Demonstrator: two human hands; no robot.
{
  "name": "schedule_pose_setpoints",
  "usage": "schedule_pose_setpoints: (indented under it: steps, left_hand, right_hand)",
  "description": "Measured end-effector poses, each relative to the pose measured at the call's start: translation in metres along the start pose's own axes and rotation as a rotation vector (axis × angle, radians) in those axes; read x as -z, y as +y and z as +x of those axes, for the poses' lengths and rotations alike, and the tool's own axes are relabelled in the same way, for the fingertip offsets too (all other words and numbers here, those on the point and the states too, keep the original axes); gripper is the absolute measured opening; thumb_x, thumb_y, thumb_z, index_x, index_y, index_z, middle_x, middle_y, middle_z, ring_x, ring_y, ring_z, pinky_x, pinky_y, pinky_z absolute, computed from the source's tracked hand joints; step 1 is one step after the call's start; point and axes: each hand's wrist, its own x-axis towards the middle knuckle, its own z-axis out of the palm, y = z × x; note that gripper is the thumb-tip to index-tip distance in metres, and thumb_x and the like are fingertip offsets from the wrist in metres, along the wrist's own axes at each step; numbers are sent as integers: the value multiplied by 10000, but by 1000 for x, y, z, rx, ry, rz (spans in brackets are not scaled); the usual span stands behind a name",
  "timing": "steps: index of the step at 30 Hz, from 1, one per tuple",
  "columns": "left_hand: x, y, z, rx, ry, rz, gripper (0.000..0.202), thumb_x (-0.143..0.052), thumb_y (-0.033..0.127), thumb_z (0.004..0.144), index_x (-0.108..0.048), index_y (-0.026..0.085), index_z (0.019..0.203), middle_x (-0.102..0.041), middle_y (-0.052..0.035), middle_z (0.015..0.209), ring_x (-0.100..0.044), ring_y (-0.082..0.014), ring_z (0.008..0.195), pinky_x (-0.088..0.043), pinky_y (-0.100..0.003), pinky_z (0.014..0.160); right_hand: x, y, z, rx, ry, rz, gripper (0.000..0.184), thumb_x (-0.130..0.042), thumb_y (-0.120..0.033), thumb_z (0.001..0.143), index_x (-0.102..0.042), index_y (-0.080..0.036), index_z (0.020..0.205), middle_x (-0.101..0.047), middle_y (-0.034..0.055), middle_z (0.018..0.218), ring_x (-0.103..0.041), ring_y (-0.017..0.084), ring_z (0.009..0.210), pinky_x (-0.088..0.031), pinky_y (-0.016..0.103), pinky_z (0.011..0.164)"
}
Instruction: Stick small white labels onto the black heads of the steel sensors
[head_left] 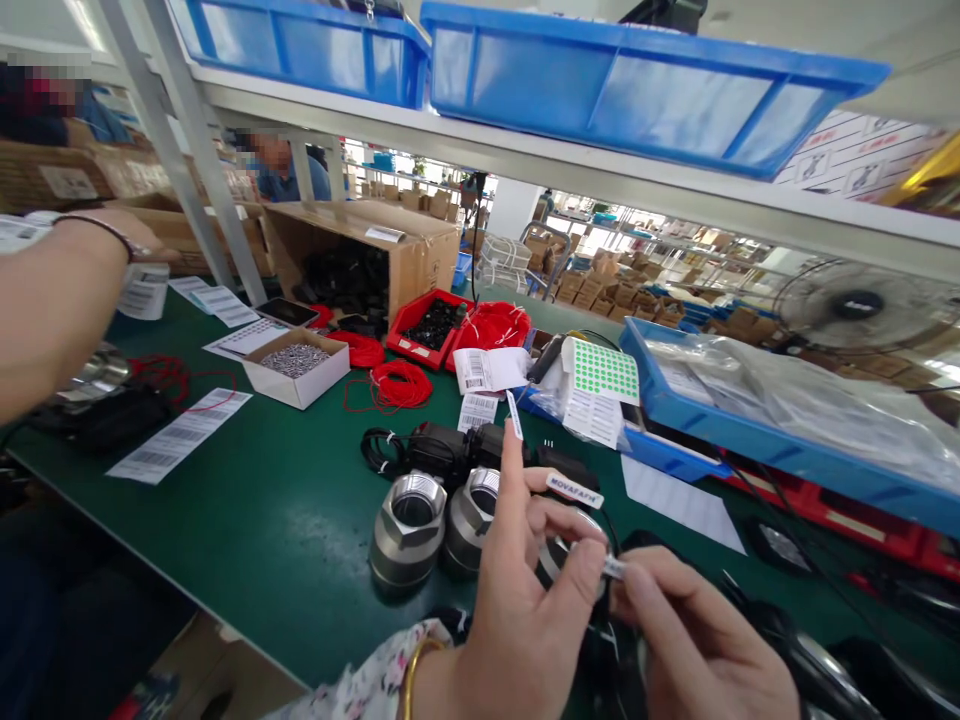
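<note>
My left hand (525, 590) and my right hand (705, 640) meet at the lower right, fingertips pinching a small white label (613, 567) between them. Whether the label is wrapped around a black cable is hard to see. On my left index fingertip sticks a narrow white label (514, 415), and a printed label (574, 490) hangs off another finger of that hand. Behind my hands stand metal valve bodies with hexagonal ends (407, 535), black actuators (439, 450) attached. More black and metal parts beneath my hands are partly hidden.
At the left, another person's arm (67, 290) reaches across. A white box of small metal parts (296, 370), red cord (397, 385) and a red bin (427, 330) lie farther back. Blue trays (795, 440) line the right; a shelf with blue bins (600, 90) hangs overhead.
</note>
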Motion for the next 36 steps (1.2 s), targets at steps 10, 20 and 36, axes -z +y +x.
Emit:
schedule_pose_setpoints:
  steps: [10, 20, 36]
  left_hand:
    - [16, -5, -4, -186, 181, 447, 759, -496, 196, 913, -22, 356, 1484, -517, -55, 1015, -557, -112, 890, -433, -309, 926]
    - [92, 42, 13, -391, 353, 743, 903, -590, 205, 849, 29, 411, 1473, -180, -32, 1492, -315, -212, 1328, -332, -336, 1086]
    - [237, 1, 131, 384, -50, 687, 822, -462, 580, 874, -105, 194, 1506, -328, -136, 1418, -465, -245, 1163, -375, -358, 952]
  right_hand:
    - [-26, -10, 4, 453, 84, -689, 327, -636, -325, 818, -610, -159, 1099, -625, 6, 824, -595, 63, 645, -467, 112, 606]
    - [-70, -9, 7, 488, 18, -448, 58, -551, -201, 864, -581, -179, 908, -563, 43, 1051, -559, 100, 961, -468, 208, 805]
    - [-149, 17, -36, 240, -815, -815, 1024, -569, -57, 646, -64, -295, 1504, -207, 123, 1423, -248, 335, 1277, -326, 486, 1039]
